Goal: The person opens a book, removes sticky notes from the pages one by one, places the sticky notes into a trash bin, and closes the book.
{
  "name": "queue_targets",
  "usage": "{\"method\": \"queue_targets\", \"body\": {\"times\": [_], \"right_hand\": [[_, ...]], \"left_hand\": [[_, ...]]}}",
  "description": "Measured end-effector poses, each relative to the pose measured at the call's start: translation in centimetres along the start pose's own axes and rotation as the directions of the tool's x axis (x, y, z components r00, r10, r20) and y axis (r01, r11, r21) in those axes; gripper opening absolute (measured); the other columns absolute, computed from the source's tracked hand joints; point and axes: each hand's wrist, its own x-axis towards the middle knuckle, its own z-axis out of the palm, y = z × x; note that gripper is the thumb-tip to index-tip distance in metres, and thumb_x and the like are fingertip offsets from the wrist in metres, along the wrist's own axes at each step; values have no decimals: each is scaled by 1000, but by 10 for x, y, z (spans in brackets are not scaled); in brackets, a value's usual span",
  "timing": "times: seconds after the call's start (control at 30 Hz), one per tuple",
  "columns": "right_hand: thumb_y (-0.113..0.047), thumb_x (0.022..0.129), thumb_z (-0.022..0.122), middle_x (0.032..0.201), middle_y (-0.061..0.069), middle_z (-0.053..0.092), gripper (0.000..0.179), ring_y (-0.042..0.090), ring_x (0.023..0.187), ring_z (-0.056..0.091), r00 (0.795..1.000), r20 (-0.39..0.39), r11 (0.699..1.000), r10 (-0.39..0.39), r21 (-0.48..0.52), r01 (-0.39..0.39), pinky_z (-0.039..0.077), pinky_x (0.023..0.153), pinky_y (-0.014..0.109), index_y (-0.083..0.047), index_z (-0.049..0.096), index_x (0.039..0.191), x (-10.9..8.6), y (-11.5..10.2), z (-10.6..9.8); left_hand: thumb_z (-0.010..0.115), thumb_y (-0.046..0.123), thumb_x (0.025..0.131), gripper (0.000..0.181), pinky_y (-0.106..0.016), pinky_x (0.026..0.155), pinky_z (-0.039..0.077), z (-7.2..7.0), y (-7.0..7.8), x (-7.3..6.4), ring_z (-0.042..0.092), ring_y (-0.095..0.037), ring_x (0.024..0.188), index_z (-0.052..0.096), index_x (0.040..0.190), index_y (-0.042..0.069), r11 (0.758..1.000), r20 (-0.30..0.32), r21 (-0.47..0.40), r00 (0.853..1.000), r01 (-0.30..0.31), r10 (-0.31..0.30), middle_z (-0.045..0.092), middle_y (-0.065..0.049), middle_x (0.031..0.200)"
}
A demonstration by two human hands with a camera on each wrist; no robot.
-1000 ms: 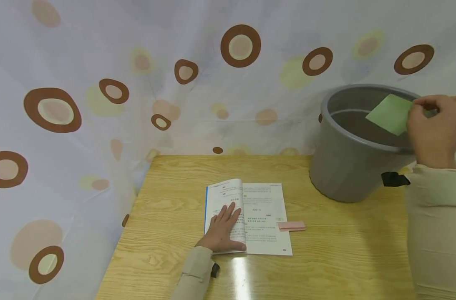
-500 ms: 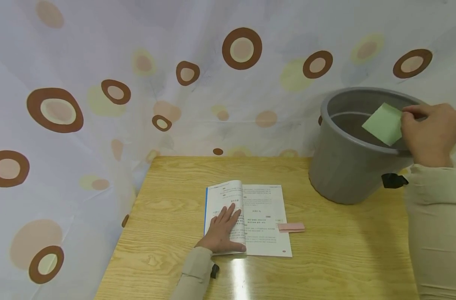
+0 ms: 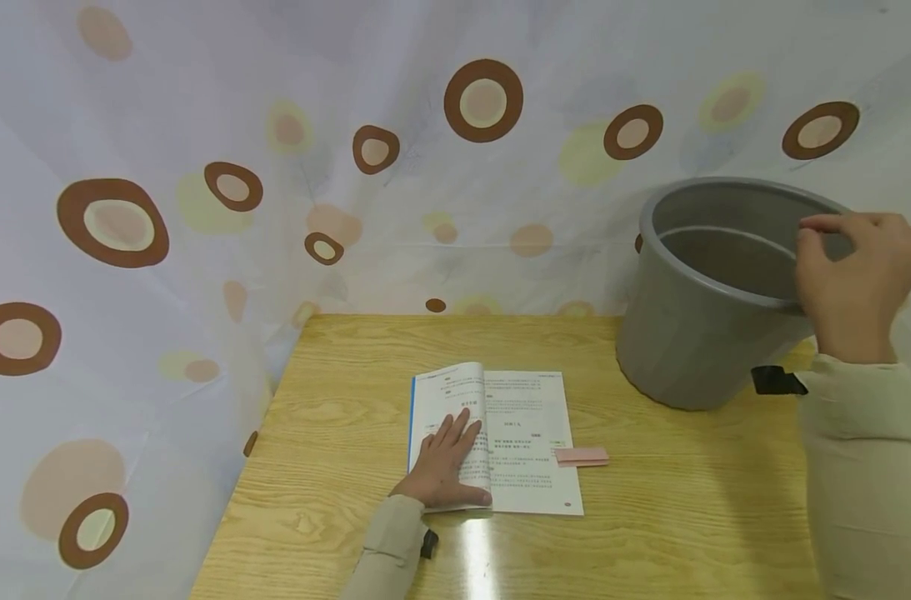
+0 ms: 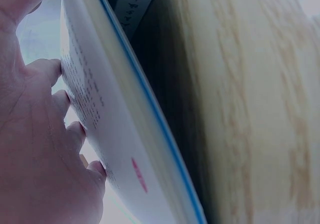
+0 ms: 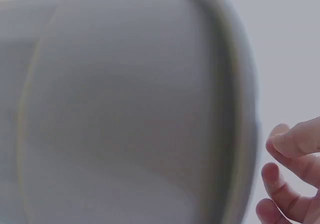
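An open book (image 3: 526,467) with a blue cover edge lies on the wooden table. My left hand (image 3: 443,471) rests on its left page, fingers spread; the left wrist view shows the fingertips against the printed page (image 4: 100,99). A folded pink paper strip (image 3: 582,457) overlaps the book's right edge. Above the near right rim of the grey bin (image 3: 695,333), my right hand (image 3: 863,267) is raised with loosely curled fingers, thumb and index tips close together. It holds nothing. In the right wrist view, the fingers (image 5: 285,194) are beside the bin's rim.
The bin stands at the table's back right, against a white curtain (image 3: 395,67) with brown and pale dots. The wooden table (image 3: 350,358) surrounds the book. Dark bands show at both wrists.
A green paper square pinched in the right hand over the bin has been let go and is out of sight. The right hand has moved slightly left and down. The left hand stays put.
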Motion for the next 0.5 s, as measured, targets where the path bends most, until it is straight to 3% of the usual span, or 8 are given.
{"method": "queue_targets", "body": {"times": [0.1, 0.2, 0.33, 0.5], "right_hand": [[-23, 99, 52, 100, -29, 41, 37, 15, 115, 47, 997, -59, 997, -51, 62, 55, 13, 123, 38, 5, 73, 106, -8, -9, -5], [-22, 98, 54, 96, -41, 30, 36, -10, 106, 31, 986, -123, 985, -114, 114, 128, 14, 122, 33, 8, 74, 100, -17, -23, -11], [-22, 97, 55, 99, -41, 34, 37, -17, 101, 29, 972, -158, 967, -172, 162, 197, 16, 122, 33, 10, 74, 96, -32, -39, -21], [-20, 97, 56, 103, -42, 37, 36, -20, 104, 32, 982, -150, 972, -118, 186, 145, 29, 115, 35, 11, 73, 98, -53, -47, -35]], "left_hand": [[81, 57, 72, 115, -57, 125, 13, 0, 0, 0, 1, -27, 158, 17, 161, 23, 1000, -5, -5, 1000, -3, 3, 0, 3, 170], [81, 56, 72, 114, -57, 126, 11, -1, 0, -1, 0, -26, 158, 17, 160, 24, 1000, -6, -19, 1000, 0, 0, 0, 4, 170], [82, 55, 72, 114, -58, 125, 12, -1, 0, -1, 1, -27, 158, 17, 160, 23, 1000, -10, -26, 1000, -1, 1, 1, 3, 170], [80, 57, 72, 114, -57, 125, 13, 1, -1, 0, 0, -27, 158, 16, 161, 24, 1000, -4, 2, 1000, -5, 5, 0, 3, 170]]}}
